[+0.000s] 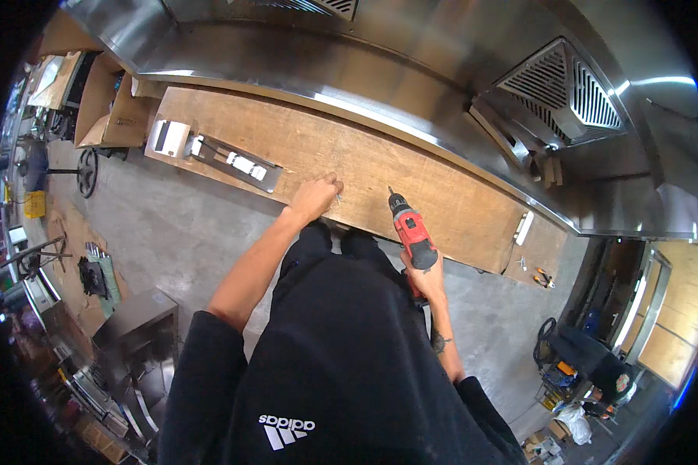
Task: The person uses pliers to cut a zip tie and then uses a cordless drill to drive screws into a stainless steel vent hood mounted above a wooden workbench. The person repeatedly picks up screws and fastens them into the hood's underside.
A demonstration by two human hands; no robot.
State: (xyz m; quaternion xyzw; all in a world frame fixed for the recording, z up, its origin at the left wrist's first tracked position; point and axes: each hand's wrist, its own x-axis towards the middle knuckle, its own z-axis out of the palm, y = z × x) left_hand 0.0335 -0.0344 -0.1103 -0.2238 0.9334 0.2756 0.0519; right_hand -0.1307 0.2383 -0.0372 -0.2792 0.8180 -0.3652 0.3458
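Note:
My right hand (424, 273) is wrapped round the grip of a red and black cordless drill (413, 232). The drill's bit points away from me, over the wooden board (457, 205). My left hand (315, 198) is at the board's near edge with its fingers curled together. Something small and silvery shows beside those fingertips, too small to name. Left of that hand lies a narrow dark metal plate (267, 180) with white fittings (246, 167) on it. A white box-shaped part (171, 139) sits at the board's left end.
Behind the board rises a stainless steel hood with a slatted vent (554, 85). Pliers (544, 277), a white strip (523, 228) and small loose pieces (523, 263) lie at the board's right end. A cardboard box (120, 116) stands far left; a steel cabinet (139, 329) is lower left.

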